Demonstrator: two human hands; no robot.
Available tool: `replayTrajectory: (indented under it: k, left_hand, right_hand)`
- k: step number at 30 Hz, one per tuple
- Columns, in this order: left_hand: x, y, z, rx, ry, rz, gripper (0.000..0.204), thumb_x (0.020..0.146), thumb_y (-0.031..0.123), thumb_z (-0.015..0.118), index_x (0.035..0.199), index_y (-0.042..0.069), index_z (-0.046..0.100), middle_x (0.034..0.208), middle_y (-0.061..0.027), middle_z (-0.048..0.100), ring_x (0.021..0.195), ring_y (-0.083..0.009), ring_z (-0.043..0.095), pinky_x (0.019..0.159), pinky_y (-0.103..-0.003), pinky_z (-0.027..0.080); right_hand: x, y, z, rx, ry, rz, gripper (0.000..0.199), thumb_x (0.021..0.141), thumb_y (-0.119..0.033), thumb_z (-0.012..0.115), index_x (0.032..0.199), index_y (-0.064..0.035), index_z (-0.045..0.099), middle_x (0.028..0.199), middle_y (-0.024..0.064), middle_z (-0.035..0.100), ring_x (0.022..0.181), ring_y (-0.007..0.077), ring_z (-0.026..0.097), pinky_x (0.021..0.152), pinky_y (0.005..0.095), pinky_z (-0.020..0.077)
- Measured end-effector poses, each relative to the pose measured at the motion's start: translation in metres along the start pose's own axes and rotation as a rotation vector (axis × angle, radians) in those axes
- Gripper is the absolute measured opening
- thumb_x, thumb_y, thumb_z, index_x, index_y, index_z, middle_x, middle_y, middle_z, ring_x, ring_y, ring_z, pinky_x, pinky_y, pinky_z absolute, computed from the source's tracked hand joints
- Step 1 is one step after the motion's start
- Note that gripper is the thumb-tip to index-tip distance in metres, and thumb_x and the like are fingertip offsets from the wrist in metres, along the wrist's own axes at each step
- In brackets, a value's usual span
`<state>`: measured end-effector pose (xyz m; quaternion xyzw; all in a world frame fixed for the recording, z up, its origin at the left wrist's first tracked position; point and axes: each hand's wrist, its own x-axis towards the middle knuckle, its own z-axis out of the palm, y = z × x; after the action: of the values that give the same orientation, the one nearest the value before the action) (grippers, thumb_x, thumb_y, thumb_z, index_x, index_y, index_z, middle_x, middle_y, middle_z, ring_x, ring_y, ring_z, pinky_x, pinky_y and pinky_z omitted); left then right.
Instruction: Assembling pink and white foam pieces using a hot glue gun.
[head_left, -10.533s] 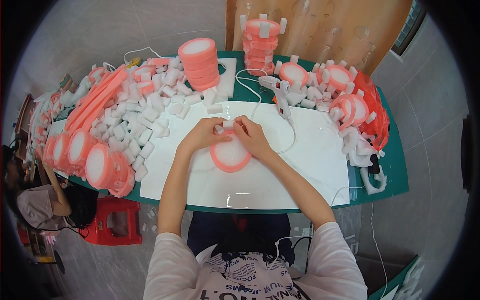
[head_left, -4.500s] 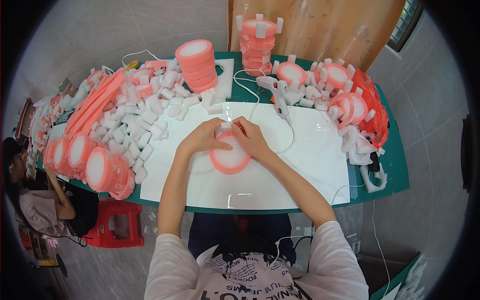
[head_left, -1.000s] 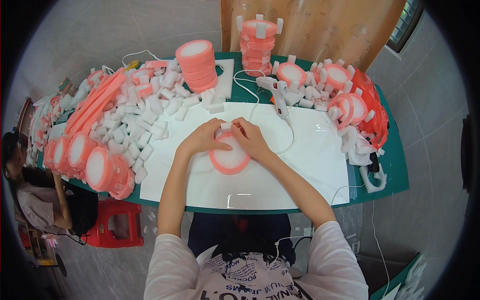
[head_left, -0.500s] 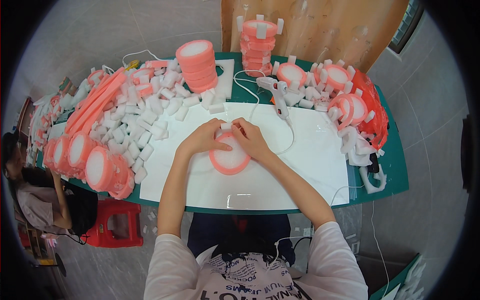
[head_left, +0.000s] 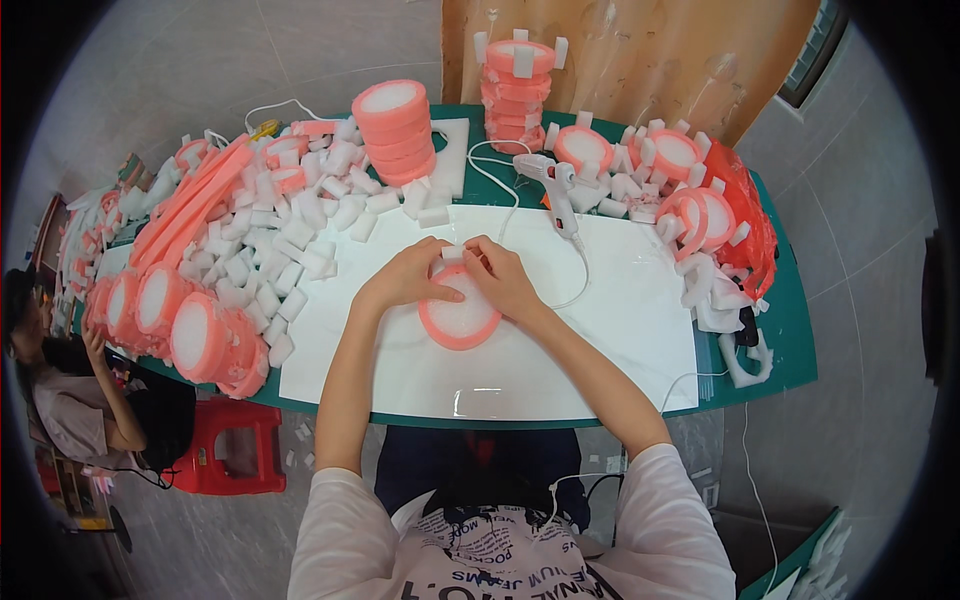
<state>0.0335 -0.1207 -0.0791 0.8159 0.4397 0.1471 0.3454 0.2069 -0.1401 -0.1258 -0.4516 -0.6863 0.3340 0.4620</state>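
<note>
Centrally, loose white foam blocks (head_left: 300, 250) and a glue gun (head_left: 556, 185) flank the pink-rimmed foam disc (head_left: 460, 320) on the desk (head_left: 790, 330). Left hand (head_left: 408, 280) and right hand (head_left: 505, 280) fingers pinch a small white block (head_left: 453, 254) at its upper rim.

Both forearms stretched forward, left hand (head_left: 405, 280) and right hand (head_left: 503, 278) side by side, fingers curled downward.
</note>
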Motion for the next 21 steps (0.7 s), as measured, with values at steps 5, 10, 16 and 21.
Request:
replayTrajectory:
  k: [5,10,16,21]
  left_hand:
    - [0.0004,-0.0003,0.0007,0.005,0.002,0.002,0.070,0.056,0.034,0.076,0.111,0.001,0.051,0.096,-0.0147,0.054,0.088,-0.0282,0.053,0.077,-0.034,0.043]
    - [0.0000,0.0020,-0.0001,0.005,-0.005,-0.014,0.069,0.055,0.034,0.076,0.111,0.001,0.051,0.096,-0.0145,0.054,0.088,-0.0281,0.053,0.077,-0.033,0.043]
    - [-0.0002,0.0000,0.0008,-0.009,0.006,0.001,0.068,0.056,0.033,0.076,0.111,0.002,0.051,0.095,-0.0140,0.054,0.087,-0.0279,0.053,0.077,-0.033,0.043]
    - [0.0002,0.0012,0.0003,-0.013,0.006,0.016,0.067,0.056,0.033,0.077,0.110,0.001,0.052,0.095,-0.0144,0.054,0.088,-0.0281,0.053,0.077,-0.034,0.043]
  right_hand:
    - [-0.0002,0.0004,-0.0004,-0.008,-0.005,0.009,0.017,0.084,-0.016,0.050,0.091,-0.0003,0.052,0.077,0.0138,0.058,0.065,0.0225,0.055,0.061,0.0307,0.0441]
    - [-0.0003,0.0004,-0.0007,0.000,-0.006,0.008,0.017,0.084,-0.016,0.049,0.091,-0.0001,0.052,0.077,0.0138,0.059,0.065,0.0227,0.055,0.061,0.0308,0.0442]
    - [-0.0002,0.0010,-0.0001,0.001,-0.009,0.009,0.017,0.084,-0.016,0.049,0.091,-0.0001,0.052,0.078,0.0142,0.059,0.065,0.0228,0.056,0.061,0.0307,0.0442]
    - [-0.0005,0.0008,-0.0008,0.004,-0.005,0.003,0.017,0.084,-0.015,0.049,0.092,-0.0002,0.052,0.078,0.0142,0.059,0.065,0.0225,0.056,0.061,0.0305,0.0441]
